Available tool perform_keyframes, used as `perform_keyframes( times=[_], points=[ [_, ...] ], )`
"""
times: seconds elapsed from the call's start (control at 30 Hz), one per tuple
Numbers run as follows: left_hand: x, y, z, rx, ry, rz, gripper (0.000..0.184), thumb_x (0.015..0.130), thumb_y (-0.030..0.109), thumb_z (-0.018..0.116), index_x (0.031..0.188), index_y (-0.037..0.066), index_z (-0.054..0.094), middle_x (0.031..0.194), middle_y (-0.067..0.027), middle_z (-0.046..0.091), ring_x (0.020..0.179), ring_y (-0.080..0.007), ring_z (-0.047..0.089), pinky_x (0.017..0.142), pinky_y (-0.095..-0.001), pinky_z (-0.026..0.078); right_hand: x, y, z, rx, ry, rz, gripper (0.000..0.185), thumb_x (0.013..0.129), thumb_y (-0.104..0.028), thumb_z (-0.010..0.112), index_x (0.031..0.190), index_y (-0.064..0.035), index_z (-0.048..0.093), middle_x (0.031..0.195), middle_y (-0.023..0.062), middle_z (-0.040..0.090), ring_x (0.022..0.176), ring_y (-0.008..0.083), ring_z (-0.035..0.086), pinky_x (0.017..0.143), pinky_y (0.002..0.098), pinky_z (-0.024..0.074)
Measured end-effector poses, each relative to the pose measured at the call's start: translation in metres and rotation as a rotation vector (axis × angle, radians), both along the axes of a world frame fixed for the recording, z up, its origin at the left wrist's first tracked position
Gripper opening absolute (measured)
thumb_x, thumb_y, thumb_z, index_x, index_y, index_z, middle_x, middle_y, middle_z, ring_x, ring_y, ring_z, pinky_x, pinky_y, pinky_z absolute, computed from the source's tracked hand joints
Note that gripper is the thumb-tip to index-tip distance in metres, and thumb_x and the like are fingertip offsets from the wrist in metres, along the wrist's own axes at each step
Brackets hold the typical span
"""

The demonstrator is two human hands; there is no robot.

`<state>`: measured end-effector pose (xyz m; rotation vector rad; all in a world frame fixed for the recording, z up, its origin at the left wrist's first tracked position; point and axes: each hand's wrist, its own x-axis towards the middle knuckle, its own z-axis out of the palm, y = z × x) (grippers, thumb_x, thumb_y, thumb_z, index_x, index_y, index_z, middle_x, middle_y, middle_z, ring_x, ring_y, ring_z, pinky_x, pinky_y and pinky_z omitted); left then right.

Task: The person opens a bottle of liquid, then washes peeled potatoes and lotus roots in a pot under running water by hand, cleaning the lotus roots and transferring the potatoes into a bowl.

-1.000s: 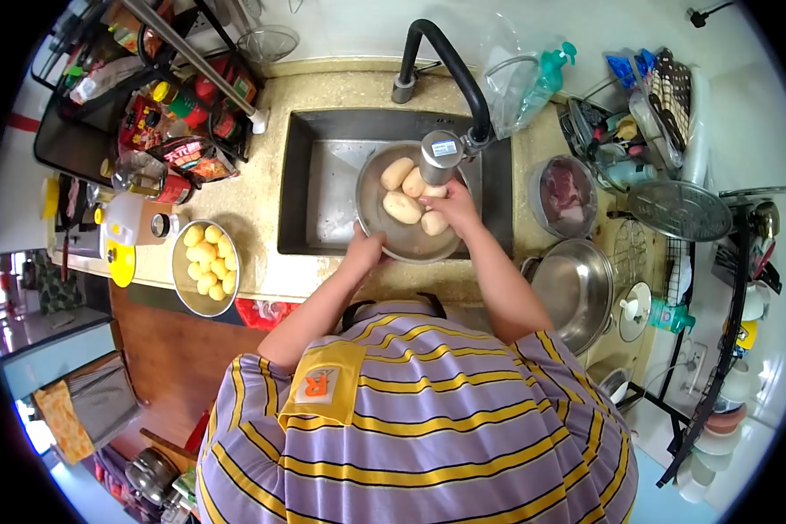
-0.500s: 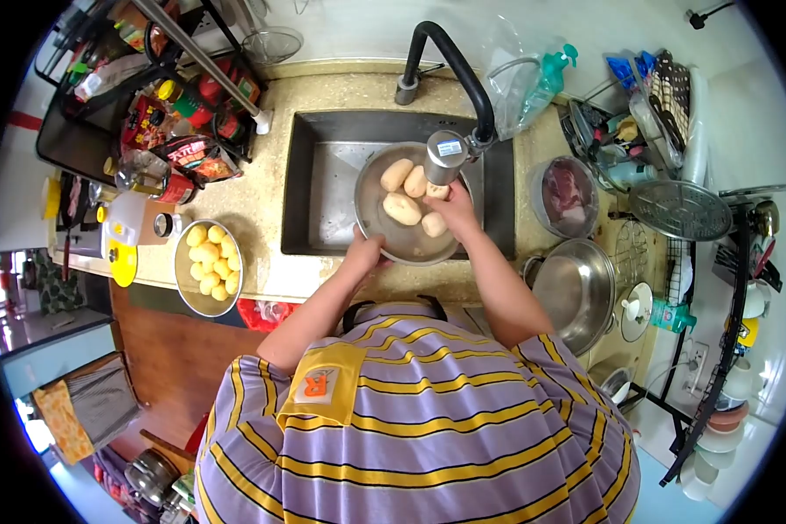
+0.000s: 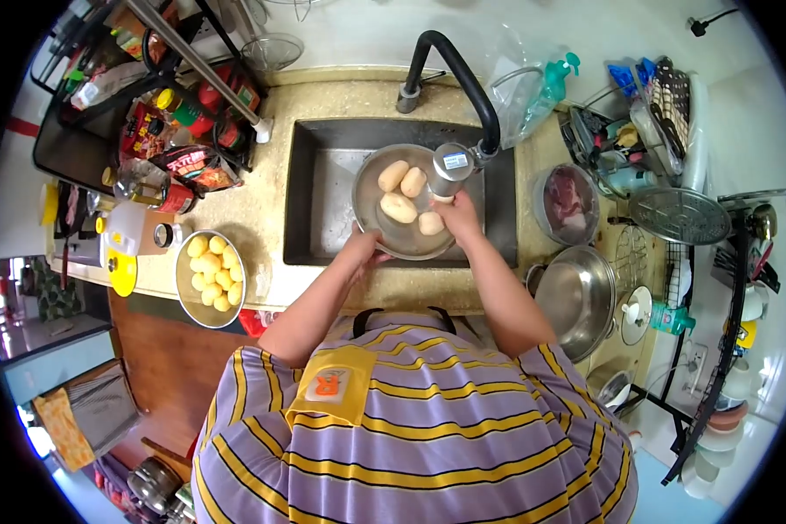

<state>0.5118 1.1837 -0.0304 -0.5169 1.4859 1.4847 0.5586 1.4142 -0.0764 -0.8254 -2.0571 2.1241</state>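
Observation:
In the sink (image 3: 323,251) sits a round metal basin (image 3: 368,199) with several pale potatoes (image 3: 399,208) in it. My left hand (image 3: 363,247) grips the basin's near-left rim, its fingers partly hidden beneath. At the basin's right side, my right hand (image 3: 457,218) is closed on another potato (image 3: 443,200), directly below the faucet head (image 3: 451,163). That faucet head covers part of the held potato. Whether water is running is hard to make out.
Left of the sink stands a bowl (image 3: 182,284) of yellow peeled potatoes. On the right are a container of raw meat (image 3: 569,199) and a steel pot (image 3: 575,301). The black faucet neck (image 3: 463,74) arches over the sink. Bottles and packets crowd the left rack.
My right hand, with the potato, has moved slightly right and down beneath the faucet head. The view has shifted a little; my left hand stays at the basin's rim.

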Motion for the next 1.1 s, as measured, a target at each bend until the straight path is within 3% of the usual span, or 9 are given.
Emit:
perform_keyframes(
  times=[0.07,0.17,0.37,0.5,0.6,0.67,0.77,0.93,1.1],
  points=[
    [-0.001,0.001,0.001,0.0,0.006,0.017,0.054,0.087,0.009,0.049,0.138,0.01,0.031,0.108,-0.0168,0.061,0.079,-0.0257,0.067,0.062,-0.0298,0.059,0.004,0.001,0.006,-0.008,-0.033,0.001,0.055,0.079,-0.004,0.072,0.13,-0.0069,0.051,0.12,0.0068,0.062,0.11,0.0181,0.058,0.094,0.0328,0.0454],
    [-0.002,-0.008,0.006,0.059,0.001,-0.031,0.065,0.083,0.006,0.053,0.14,0.01,0.022,0.105,-0.0166,0.061,0.074,-0.0226,0.067,0.055,-0.0281,0.058,0.009,-0.002,0.022,-0.026,-0.052,-0.003,0.054,0.08,-0.006,0.072,0.13,-0.0059,0.052,0.119,0.0082,0.062,0.108,0.018,0.059,0.092,0.0328,0.047],
    [0.006,-0.036,0.018,0.001,0.001,-0.105,0.061,0.082,0.004,0.052,0.138,0.006,0.03,0.104,-0.0168,0.062,0.073,-0.0228,0.067,0.053,-0.0282,0.057,0.012,-0.007,0.038,-0.049,-0.066,0.103,0.051,0.082,-0.01,0.074,0.128,-0.0036,0.053,0.118,0.0097,0.063,0.099,0.0174,0.062,0.081,0.0317,0.0521],
    [0.015,-0.043,0.026,0.012,-0.013,-0.004,0.058,0.083,0.004,0.051,0.138,0.005,0.031,0.104,-0.0168,0.062,0.072,-0.0221,0.066,0.053,-0.0281,0.057,0.008,-0.02,0.043,0.027,-0.184,0.154,0.054,0.082,-0.009,0.074,0.131,-0.0025,0.05,0.116,0.0098,0.063,0.094,0.0175,0.063,0.078,0.0298,0.0524],
    [0.019,-0.049,0.014,0.019,0.019,0.02,0.056,0.085,0.006,0.05,0.137,0.004,0.031,0.104,-0.0171,0.062,0.07,-0.0219,0.064,0.054,-0.0281,0.057,0.01,-0.031,0.07,-0.166,-0.176,0.176,0.061,0.083,-0.01,0.073,0.135,-0.0028,0.044,0.118,0.0105,0.061,0.098,0.0178,0.061,0.079,0.0291,0.0521],
    [0.021,-0.052,0.012,0.027,0.044,0.055,0.053,0.086,0.007,0.05,0.136,0.002,0.032,0.103,-0.0175,0.062,0.07,-0.0219,0.064,0.054,-0.0282,0.056,0.015,-0.038,0.081,-0.13,-0.155,0.191,0.059,0.086,-0.008,0.07,0.138,-0.0036,0.042,0.121,0.01,0.059,0.1,0.0165,0.062,0.081,0.0286,0.0532],
    [0.021,-0.064,0.008,0.023,0.076,0.026,0.04,0.088,0.01,0.051,0.125,-0.002,0.044,0.103,-0.0173,0.063,0.078,-0.025,0.066,0.06,-0.0296,0.059,0.021,-0.042,0.078,-0.181,-0.113,0.157,0.062,0.086,-0.008,0.071,0.14,-0.0054,0.039,0.124,0.0108,0.057,0.104,0.0166,0.059,0.082,0.0288,0.0526],
    [0.022,-0.064,0.004,0.017,0.05,0.126,0.04,0.088,0.008,0.049,0.126,-0.003,0.044,0.099,-0.0177,0.064,0.077,-0.026,0.067,0.061,-0.0303,0.059,0.021,-0.052,0.081,-0.348,-0.098,0.06,0.062,0.086,-0.008,0.071,0.14,-0.0064,0.039,0.125,0.0115,0.056,0.108,0.0188,0.059,0.085,0.0305,0.0528],
    [0.021,-0.062,-0.01,0.009,0.046,0.032,0.037,0.089,0.008,0.046,0.124,-0.005,0.044,0.097,-0.0174,0.063,0.079,-0.0255,0.067,0.064,-0.0319,0.061,0.027,-0.053,0.077,-0.288,-0.04,0.069,0.061,0.088,-0.012,0.071,0.14,-0.0073,0.04,0.12,0.0095,0.059,0.105,0.0173,0.061,0.083,0.0307,0.054]
  ],
)
